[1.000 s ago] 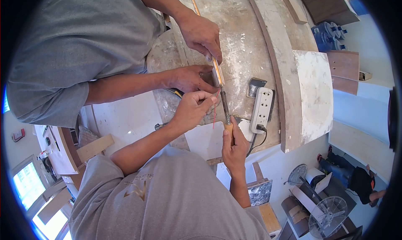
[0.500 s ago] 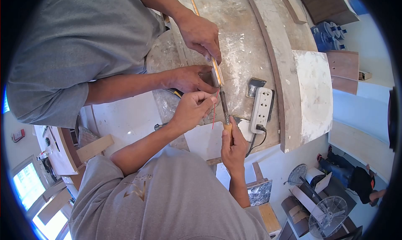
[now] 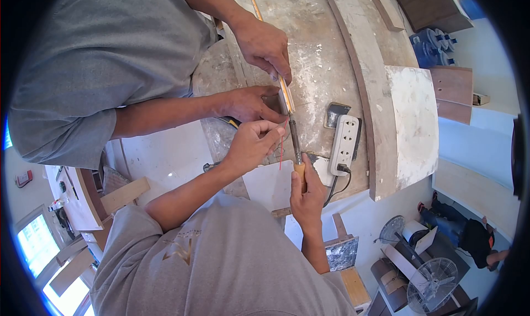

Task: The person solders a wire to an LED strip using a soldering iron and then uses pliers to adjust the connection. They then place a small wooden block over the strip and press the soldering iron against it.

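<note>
My right hand (image 3: 308,197) is closed round the wooden handle of a soldering iron (image 3: 296,142), its metal shaft pointing up the bench. The iron's tip meets the near end of a narrow strip (image 3: 285,95) with an orange-yellow face, which looks like an LED strip in a pale channel. Between thumb and fingers, my left hand (image 3: 254,145) pinches a thin red wire (image 3: 281,156) beside that end. A co-worker's two hands, one hand (image 3: 265,45) above and the other hand (image 3: 251,103) nearer me, hold the strip. Fingers partly hide the joint.
Right of the iron lies a white power strip (image 3: 344,142) with a black plug in it. A long board (image 3: 364,78) runs along the bench's right side. A yellow-and-black tool (image 3: 232,121) lies by the co-worker's wrist. Fans (image 3: 432,285) and another person (image 3: 469,233) are at lower right.
My right hand and the soldering iron's handle have shifted very slightly left. My left hand and the co-worker's hands look unmoved.
</note>
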Tool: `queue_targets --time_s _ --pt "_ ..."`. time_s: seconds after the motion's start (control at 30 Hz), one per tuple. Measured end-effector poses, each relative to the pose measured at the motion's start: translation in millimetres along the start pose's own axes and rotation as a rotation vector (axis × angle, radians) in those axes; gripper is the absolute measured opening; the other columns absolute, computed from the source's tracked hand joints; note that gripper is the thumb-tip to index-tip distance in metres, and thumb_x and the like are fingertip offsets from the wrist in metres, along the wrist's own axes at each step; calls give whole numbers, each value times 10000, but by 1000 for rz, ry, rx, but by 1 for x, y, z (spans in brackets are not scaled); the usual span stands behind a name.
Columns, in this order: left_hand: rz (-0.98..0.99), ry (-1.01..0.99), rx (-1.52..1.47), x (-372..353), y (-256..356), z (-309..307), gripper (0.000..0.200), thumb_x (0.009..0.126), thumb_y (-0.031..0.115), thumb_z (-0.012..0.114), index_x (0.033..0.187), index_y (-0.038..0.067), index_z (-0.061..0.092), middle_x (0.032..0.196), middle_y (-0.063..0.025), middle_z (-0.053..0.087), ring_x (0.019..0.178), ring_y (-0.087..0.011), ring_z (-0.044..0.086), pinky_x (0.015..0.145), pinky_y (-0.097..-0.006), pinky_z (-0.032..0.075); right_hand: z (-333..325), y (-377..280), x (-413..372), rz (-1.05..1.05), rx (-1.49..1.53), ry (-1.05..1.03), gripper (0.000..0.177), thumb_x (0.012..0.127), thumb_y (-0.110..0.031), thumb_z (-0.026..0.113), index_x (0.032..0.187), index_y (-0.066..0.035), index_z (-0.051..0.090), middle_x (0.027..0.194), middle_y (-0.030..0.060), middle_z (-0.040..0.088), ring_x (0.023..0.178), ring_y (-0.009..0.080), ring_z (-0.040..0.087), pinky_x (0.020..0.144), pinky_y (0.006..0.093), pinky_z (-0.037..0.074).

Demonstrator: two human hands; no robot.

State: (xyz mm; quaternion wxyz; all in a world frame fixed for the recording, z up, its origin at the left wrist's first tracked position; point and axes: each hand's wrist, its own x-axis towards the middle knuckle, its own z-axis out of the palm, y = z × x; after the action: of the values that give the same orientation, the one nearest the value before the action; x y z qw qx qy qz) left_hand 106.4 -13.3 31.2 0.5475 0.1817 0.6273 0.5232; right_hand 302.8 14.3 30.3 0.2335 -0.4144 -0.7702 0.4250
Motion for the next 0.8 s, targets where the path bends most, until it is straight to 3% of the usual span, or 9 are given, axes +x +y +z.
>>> queue_targets --time_s 0.8 --pt "-18 -5 -49 -1 7 1 231 1016 167 638 928 -39 691 731 -30 652 585 -70 584 548 -229 473 -2 -2 -2 -7 -25 2 466 927 -34 684 1375 46 582 913 231 681 782 339 680 722 390 533"
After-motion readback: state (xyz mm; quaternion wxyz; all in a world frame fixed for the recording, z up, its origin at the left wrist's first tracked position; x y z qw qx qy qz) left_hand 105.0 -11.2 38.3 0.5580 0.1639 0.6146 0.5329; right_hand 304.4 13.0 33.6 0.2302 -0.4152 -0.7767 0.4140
